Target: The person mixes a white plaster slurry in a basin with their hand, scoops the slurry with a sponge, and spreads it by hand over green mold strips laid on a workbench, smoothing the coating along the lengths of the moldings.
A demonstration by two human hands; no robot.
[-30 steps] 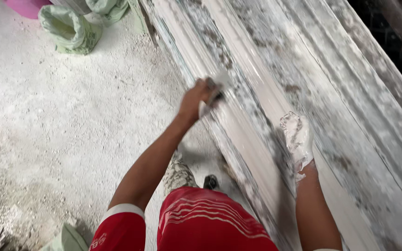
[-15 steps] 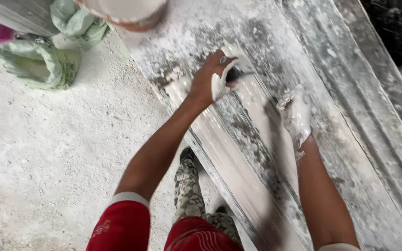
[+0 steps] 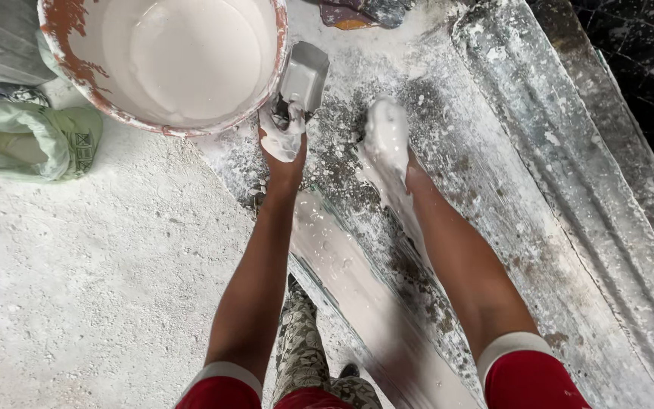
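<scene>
The left hand [image 3: 281, 140] is clenching the handle of a scraper [image 3: 303, 76], fingers wrapped tight around it and caked in white plaster. The scraper's flat grey blade is pointing up and away, sitting just beside the rim of the bucket [image 3: 62, 64]; whether blade and rim are touching, I cannot tell. The bucket is standing at the top left, its rust-coloured rim chipped, and it is holding smooth, pale wet plaster.

The right hand [image 3: 386, 136] is lying on the bench [image 3: 524, 227], grasping nothing, so thickly coated in white that the fingers are hard to pick out; they seem to be resting flat and loose. The bench is running diagonally, spattered grey and white. A long pale moulding [image 3: 365, 303] is lying along its near edge, between the two forearms, blurred toward the bottom.

A green sack [image 3: 32, 140] is slumping on the dusty floor [image 3: 92, 280] at the left, near the bucket. Red sleeves are showing at the bottom edge.
</scene>
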